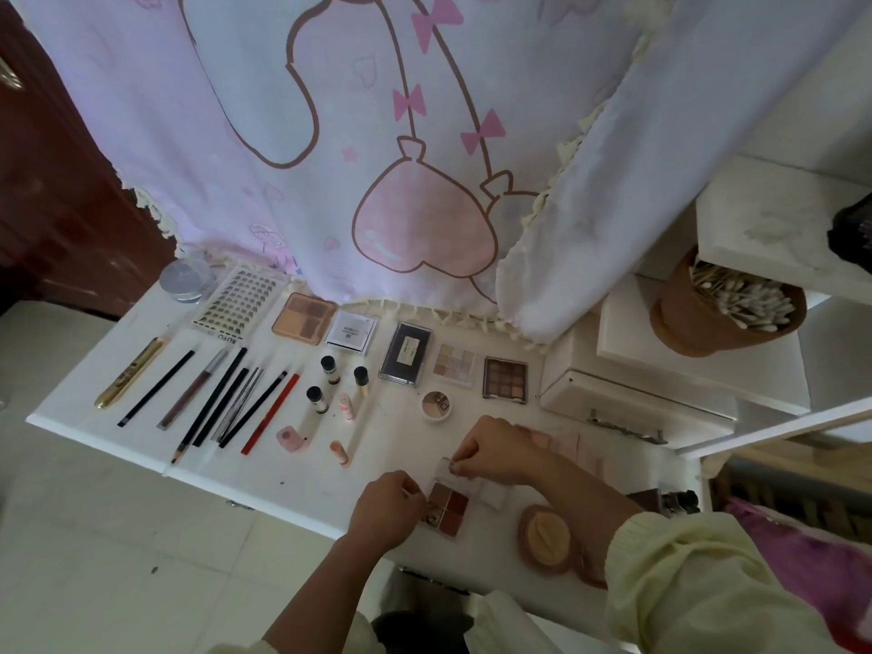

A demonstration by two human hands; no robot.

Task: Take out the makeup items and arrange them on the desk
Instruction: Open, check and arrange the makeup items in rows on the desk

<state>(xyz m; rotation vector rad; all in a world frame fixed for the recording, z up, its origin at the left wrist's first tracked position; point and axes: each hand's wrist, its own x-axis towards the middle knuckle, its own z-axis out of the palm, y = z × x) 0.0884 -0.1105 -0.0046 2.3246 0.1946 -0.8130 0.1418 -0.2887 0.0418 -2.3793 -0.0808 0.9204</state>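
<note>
Lower centre of the frame: a small four-pan palette (448,505) in browns and brick red, with a clear lid (446,466) tipped up at its far side. Gripped at the left edge by the left hand (384,507), fingers curled; pinched at the lid by the right hand (500,448). Lies on the white desk (283,479), close to the front edge. Just right of it, a round tan powder puff (545,540), nearer that edge. Bare desk left of the hands, below the pink tubes (339,453) and the row of pencils (226,398). Eyeshadow palettes (505,379) lined up along the curtain (330,134) at the back.
</note>
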